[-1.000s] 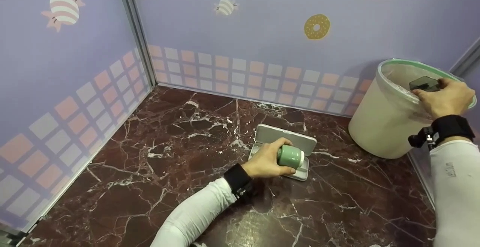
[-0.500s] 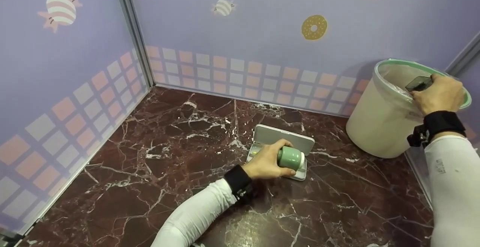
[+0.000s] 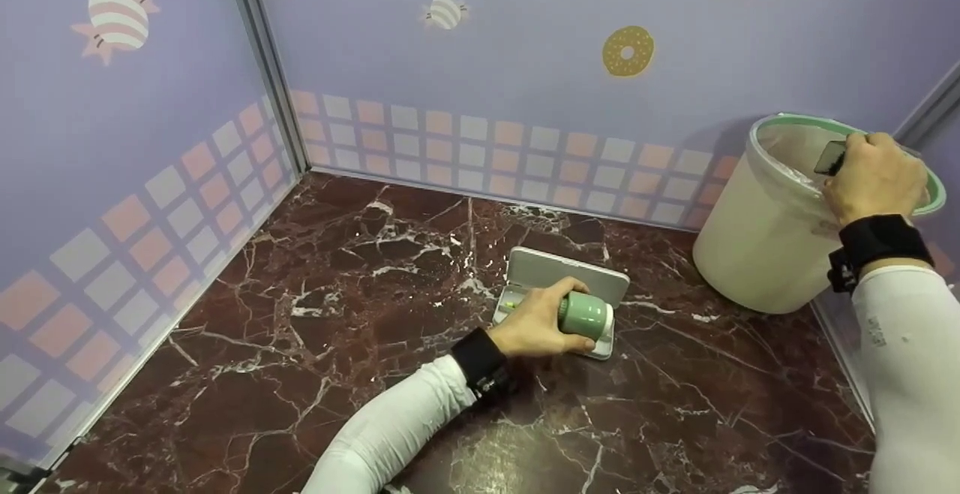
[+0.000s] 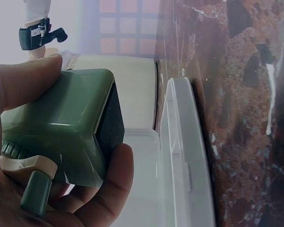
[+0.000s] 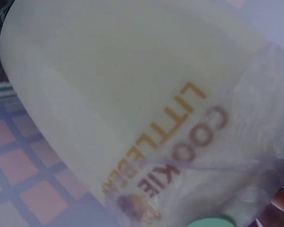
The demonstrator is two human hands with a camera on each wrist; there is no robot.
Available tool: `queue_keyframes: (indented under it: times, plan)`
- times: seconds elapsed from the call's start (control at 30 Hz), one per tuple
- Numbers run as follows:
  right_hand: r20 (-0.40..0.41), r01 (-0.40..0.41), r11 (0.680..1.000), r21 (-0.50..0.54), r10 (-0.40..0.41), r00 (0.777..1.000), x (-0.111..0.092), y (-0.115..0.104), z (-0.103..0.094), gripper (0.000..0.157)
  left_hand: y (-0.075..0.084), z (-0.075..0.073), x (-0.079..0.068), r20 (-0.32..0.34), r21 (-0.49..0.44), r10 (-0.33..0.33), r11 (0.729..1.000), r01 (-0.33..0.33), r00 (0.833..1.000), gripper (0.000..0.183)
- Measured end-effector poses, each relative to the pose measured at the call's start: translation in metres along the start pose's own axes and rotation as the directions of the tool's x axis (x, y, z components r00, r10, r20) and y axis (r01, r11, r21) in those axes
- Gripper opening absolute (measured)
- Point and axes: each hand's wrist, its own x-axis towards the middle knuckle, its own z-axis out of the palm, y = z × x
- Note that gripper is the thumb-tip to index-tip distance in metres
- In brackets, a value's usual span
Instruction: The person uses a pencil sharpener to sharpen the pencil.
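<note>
In the head view my left hand [image 3: 532, 325] grips a green hand-crank pencil sharpener [image 3: 586, 316] just above an open white pencil case [image 3: 562, 272]. The left wrist view shows the sharpener's crank handle [image 4: 37, 189] and a dark face at its end, with my thumb and fingers wrapped round its body. At the right, my right hand [image 3: 877, 179] holds a small smoky see-through tray [image 3: 830, 158], tilted over the mouth of a cream bin [image 3: 757, 254]. The tray's inside is hidden. Only the bin's lettered side [image 5: 109, 94] fills most of the right wrist view.
A clear liner [image 3: 787, 160] and a green ring [image 3: 814, 126] line the bin's rim. Patterned lilac walls [image 3: 525, 43] enclose the dark red marbled table [image 3: 360, 404]. A small yellow item [image 3: 511, 305] lies in the case beside my left hand.
My right hand has turned over at the bin, tipping the tray from nearly flat to steep. My left hand and the sharpener have barely moved.
</note>
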Motion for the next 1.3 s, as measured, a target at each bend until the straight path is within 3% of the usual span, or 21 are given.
queue_keyframes:
  times: [0.2, 0.4, 0.8, 1.03, 1.3]
  plan:
    - [0.054, 0.140, 0.985, -0.104, -0.135, 0.989, 0.006, -0.001, -0.004, 0.038, 0.001, -0.002, 0.000, -0.006, 0.017, -0.005, 1.000, 0.006, 1.000, 0.071]
    - [0.125, 0.216, 0.962, -0.166, -0.197, 0.972, 0.011, -0.007, -0.009, 0.030, -0.001, -0.003, 0.000, -0.007, 0.026, -0.012, 1.000, 0.012, 1.000, 0.071]
    - [0.307, 0.419, 0.865, -0.276, -0.334, 0.891, 0.023, -0.018, -0.014, 0.021, -0.001, -0.006, 0.001, -0.009, 0.044, 0.000, 0.999, 0.000, 1.000, 0.070]
    - [0.356, 0.460, 0.850, -0.259, -0.358, 0.863, 0.028, -0.023, -0.018, 0.016, -0.002, -0.007, 0.001, -0.011, 0.038, -0.008, 0.999, 0.009, 1.000, 0.071]
    - [0.397, 0.468, 0.836, -0.286, -0.341, 0.852, 0.030, -0.019, -0.019, 0.006, -0.001, -0.007, 0.001, -0.017, 0.039, -0.005, 0.999, 0.006, 1.000, 0.072]
